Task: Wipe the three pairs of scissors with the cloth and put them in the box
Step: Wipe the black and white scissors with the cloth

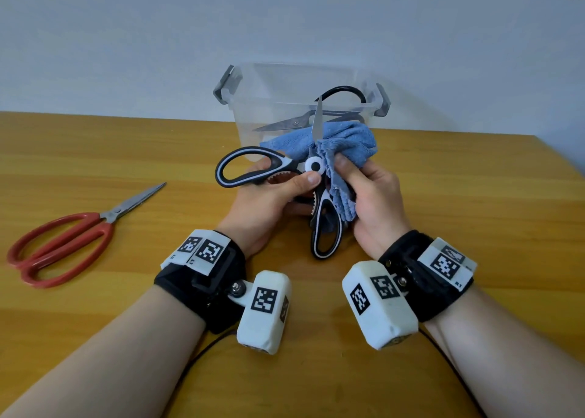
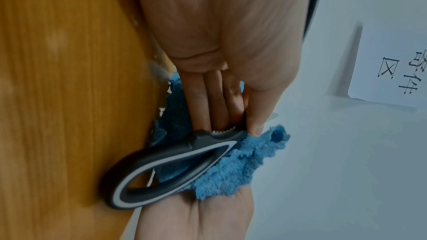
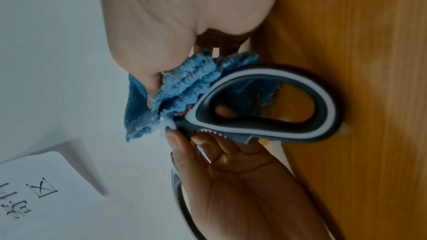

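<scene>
Three pairs of scissors show in the head view: black-handled scissors (image 1: 319,113) lie inside the clear plastic box (image 1: 234,85) at the far edge of the wooden table (image 1: 474,196), red-handled scissors (image 1: 72,234) lie flat near the left edge, well apart from the hands, and the black-and-white kitchen scissors (image 1: 313,167) are held up in front of the box with their handles spread and one blade pointing up. The left hand (image 1: 266,205) grasps these at the pivot, thumb on the white disc and fingers curled beneath. The right hand (image 1: 370,202) clutches the bunched blue cloth (image 1: 345,142) against the blade just above the pivot. The left wrist view alone shows the left fingers (image 2: 201,98) running down behind the toothed inner grip, with the cloth (image 2: 231,167) spilling behind one handle loop (image 2: 161,171). The right wrist view alone shows the right thumb (image 3: 148,72) pressing into the cloth folds (image 3: 189,83), and a sheet of paper with printed characters (image 3: 34,198) beyond the table.
</scene>
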`<state>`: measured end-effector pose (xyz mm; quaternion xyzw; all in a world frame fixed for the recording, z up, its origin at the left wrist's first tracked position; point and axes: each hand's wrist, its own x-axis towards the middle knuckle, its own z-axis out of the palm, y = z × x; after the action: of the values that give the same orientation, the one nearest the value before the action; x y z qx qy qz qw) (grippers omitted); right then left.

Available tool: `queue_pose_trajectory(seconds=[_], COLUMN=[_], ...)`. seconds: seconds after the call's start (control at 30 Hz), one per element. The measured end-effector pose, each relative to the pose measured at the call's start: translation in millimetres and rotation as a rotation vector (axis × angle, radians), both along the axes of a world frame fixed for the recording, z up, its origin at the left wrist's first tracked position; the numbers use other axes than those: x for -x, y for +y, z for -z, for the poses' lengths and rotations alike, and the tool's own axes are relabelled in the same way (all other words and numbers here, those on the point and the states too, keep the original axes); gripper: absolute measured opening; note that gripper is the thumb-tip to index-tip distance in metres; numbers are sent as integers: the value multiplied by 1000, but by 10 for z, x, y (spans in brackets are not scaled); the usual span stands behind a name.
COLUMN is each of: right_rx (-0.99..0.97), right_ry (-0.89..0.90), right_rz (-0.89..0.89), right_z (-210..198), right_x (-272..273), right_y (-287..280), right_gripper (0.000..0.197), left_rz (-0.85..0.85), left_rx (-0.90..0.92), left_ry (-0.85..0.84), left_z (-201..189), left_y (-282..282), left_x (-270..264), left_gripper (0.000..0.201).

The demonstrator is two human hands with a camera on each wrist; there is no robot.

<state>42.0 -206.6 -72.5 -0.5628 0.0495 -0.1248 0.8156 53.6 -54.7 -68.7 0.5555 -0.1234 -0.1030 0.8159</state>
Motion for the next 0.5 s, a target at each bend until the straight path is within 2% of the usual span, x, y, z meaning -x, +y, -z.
queue_pose_trajectory(seconds=[0.27,0.33,0.43,0.5], right_rx=[-117,-135,-140,-142], right_ry=[27,28,26,18], right_rz=[60,94,133,165], right_z=[-38,-33,-24,-16], right_x=[8,-4,-22,-29], right_y=[-57,-75,-92,-101], right_gripper=[14,13,13,14], left_rz=[-49,-73,-102,-117], left_rx=[-15,-33,-33,-17], left_ry=[30,20,12,3], left_z=[-16,-1,27,28], left_y=[13,19,27,37], left_x=[27,17,3,-2], left_gripper=[55,47,18,8])
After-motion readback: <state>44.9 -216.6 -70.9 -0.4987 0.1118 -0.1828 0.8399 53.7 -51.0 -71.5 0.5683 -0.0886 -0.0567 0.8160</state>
